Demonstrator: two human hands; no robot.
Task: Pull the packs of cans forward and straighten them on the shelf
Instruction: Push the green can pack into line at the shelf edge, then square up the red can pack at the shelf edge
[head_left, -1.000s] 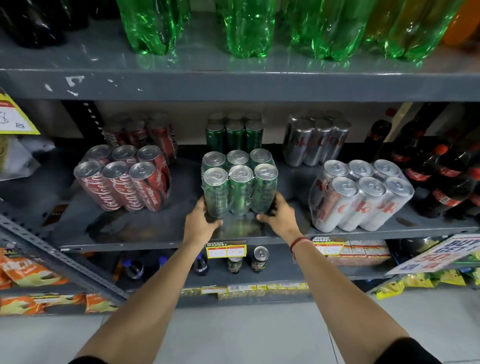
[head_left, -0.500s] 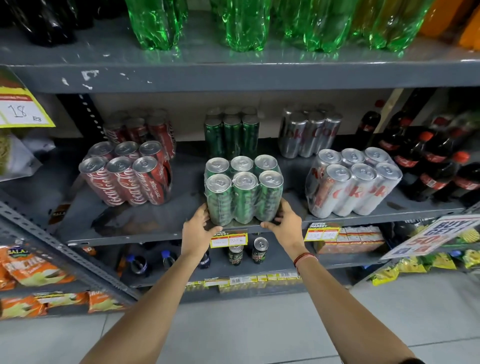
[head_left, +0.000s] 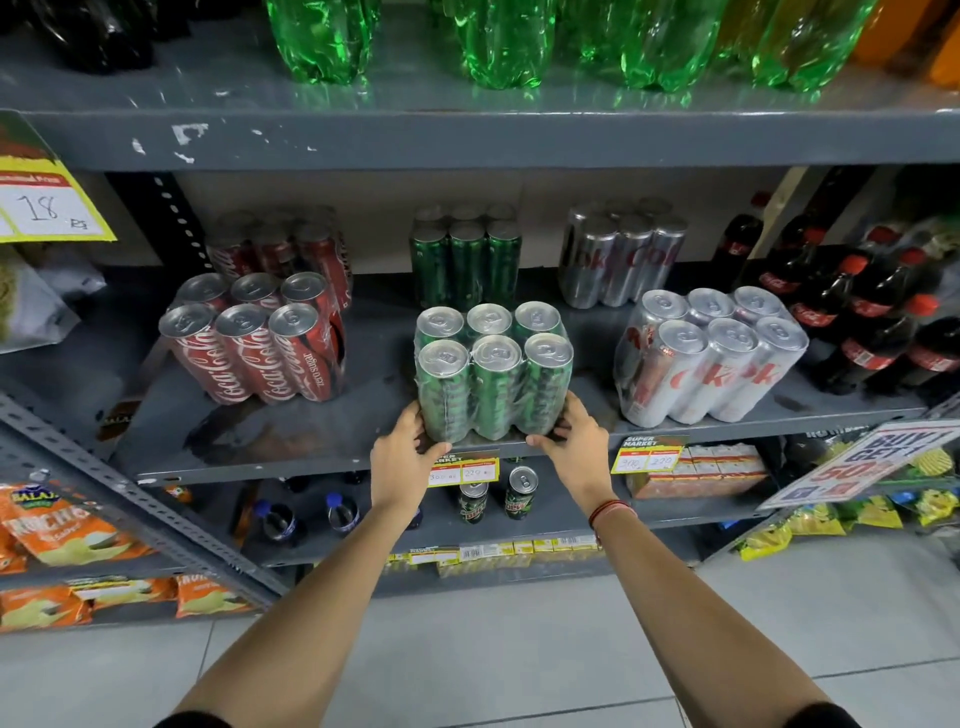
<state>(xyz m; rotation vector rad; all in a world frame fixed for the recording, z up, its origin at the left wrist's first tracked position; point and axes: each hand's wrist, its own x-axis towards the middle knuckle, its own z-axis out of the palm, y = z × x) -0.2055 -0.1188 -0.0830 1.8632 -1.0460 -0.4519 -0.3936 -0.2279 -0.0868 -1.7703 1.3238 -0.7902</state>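
While the red pack (head_left: 254, 353) at left sits askew and back from the shelf (head_left: 291, 457) lip, the left hand (head_left: 405, 457) and right hand (head_left: 571, 441) clasp the green pack (head_left: 493, 374) at the near edge, square. The silver pack (head_left: 711, 358) leans at right; 3 packs wait at the far wall.

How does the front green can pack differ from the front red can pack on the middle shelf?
The front green can pack sits at the shelf's front lip, held at its base by the left hand and right hand; the front red can pack sits further back, untouched. Green faces roughly square on; red is skewed. Both are shrink-wrapped six-packs.
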